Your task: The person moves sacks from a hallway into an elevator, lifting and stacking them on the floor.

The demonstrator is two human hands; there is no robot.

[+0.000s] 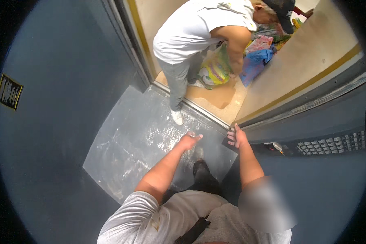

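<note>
Blue-grey metal walls (61,134) stand around us, with a scuffed, pale grey floor panel (118,150) under our feet. Our hands are apart: the left hand (190,140) hangs over the floor with fingers loosely curled, and the right hand (237,137) is beside the near end of the grooved metal door frame (333,93), fingers slightly spread. We see nothing held in either; whether the right one touches the frame, we cannot tell.

Beyond the silver metal threshold (207,114), the glossy green-and-yellow plastic bag (215,69) is at the hands of a co-worker in a white top and grey trousers (195,32), near a translucent blue plastic bag (256,63). We judge that such a soft bag handles best with both palms beneath it, fingers clear of the frame and feet clear of the co-worker's white shoe (177,117).

As for writing, we cannot read the print on the green-and-yellow bag, the pale marks on the yellow-bordered black sign (9,92), or the square silver buttons (331,143).
</note>
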